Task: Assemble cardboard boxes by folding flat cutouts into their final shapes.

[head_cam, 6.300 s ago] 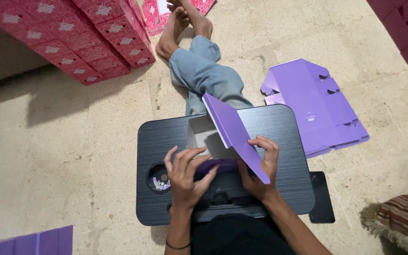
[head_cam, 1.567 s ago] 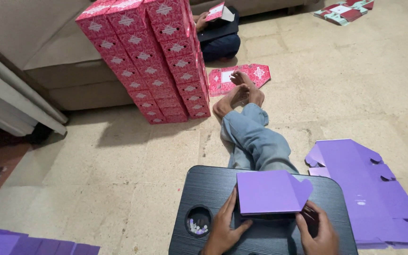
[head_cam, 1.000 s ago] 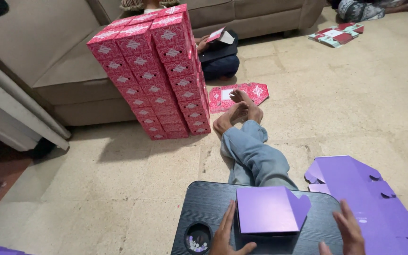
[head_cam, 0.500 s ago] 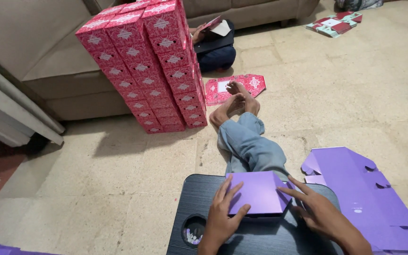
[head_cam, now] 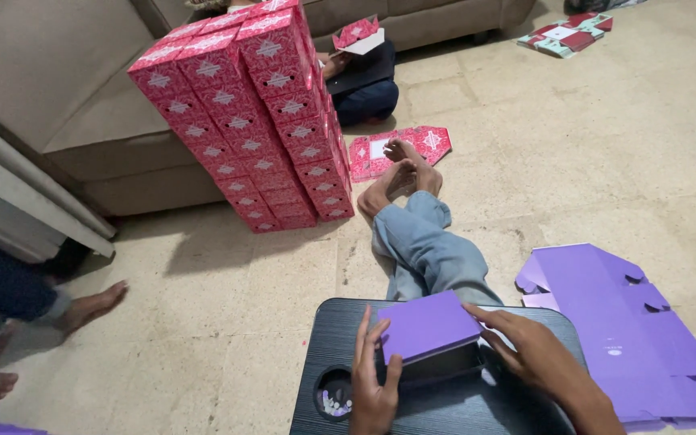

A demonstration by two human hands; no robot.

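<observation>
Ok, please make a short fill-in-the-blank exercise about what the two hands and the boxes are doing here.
1. Both hands hold a folded box whose colour is ____.
2. The box rests on a lap desk whose colour is ____.
3. The left hand and the right hand touch its ____ sides.
4. The tall stack by the sofa is ____.

Missing words: purple; black; opposite; pink

Under the fingers (head_cam: 368,354), the purple box (head_cam: 427,324) looks like smooth matt card; beneath it the black worktop (head_cam: 445,407) shows a fine woodgrain, faintly sheened finish.
</observation>
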